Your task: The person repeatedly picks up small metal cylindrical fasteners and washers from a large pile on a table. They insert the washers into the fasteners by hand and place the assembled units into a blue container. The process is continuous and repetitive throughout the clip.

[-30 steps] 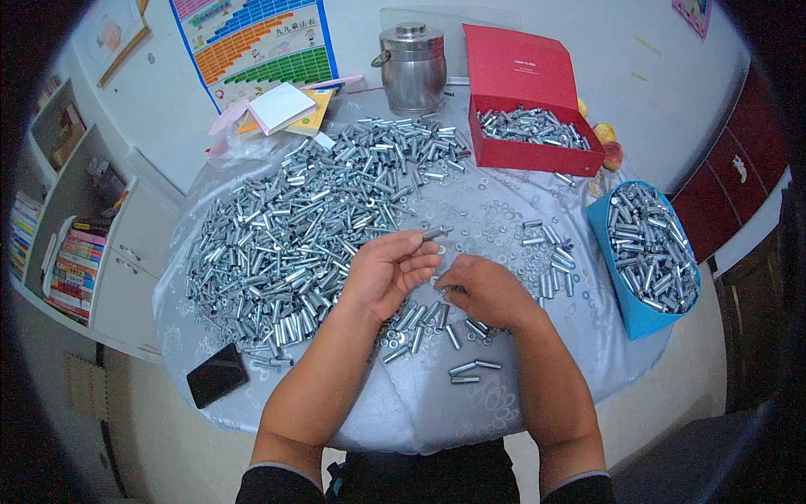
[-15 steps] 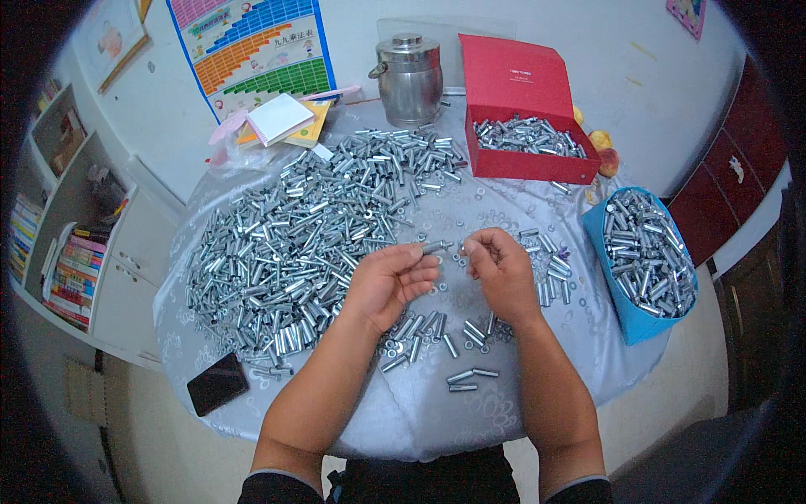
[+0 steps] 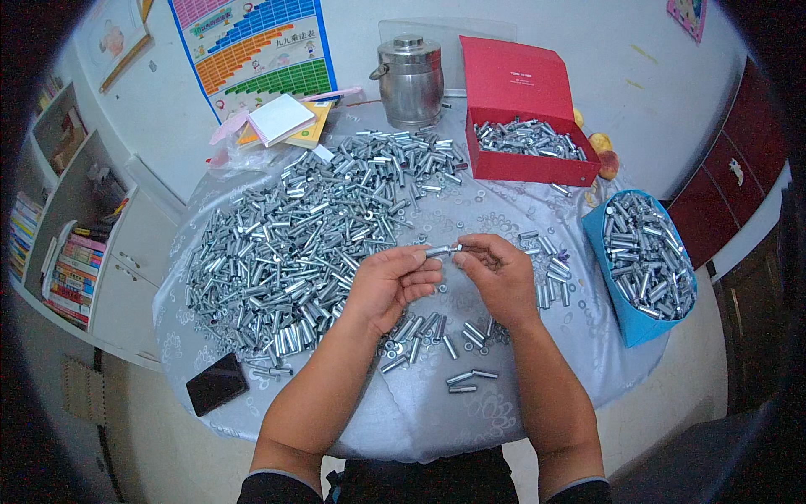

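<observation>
Over a round table (image 3: 420, 420) spread with a heap of metal tubes (image 3: 311, 235), both forearms reach up from below, the left hand (image 3: 388, 284) and right hand (image 3: 495, 273) meeting above the cloth, fingertips pinching opposite ends of one small tube (image 3: 438, 250).

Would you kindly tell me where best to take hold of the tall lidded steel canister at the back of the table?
Probably grasp the tall lidded steel canister around its round body from the front, above the tubes; it stands upright, and its side handle sits on the left. A knob tops the lid.
</observation>
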